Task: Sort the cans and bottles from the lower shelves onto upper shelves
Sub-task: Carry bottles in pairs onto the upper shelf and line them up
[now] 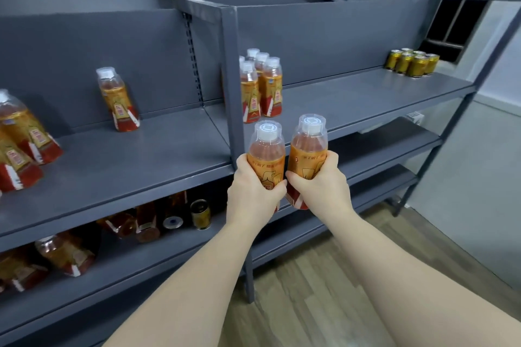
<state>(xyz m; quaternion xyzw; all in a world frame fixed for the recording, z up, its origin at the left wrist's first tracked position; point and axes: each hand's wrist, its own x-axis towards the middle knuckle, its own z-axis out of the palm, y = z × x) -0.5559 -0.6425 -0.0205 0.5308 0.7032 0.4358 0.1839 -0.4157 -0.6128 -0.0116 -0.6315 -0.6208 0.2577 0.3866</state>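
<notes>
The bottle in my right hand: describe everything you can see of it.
The bottle in the right hand is clear plastic, filled with amber drink, with a white cap under a clear seal and an orange label ending in a red and white foot. It is roughly upright, held in the air in front of the upper shelf. The right hand wraps round its lower half, hiding part of the label. It sits close beside the left hand's bottle; whether the two touch is unclear.

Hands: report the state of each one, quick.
Left hand: closed, gripping the left bottle, upright.
Right hand: closed, gripping the right bottle, upright.
</notes>
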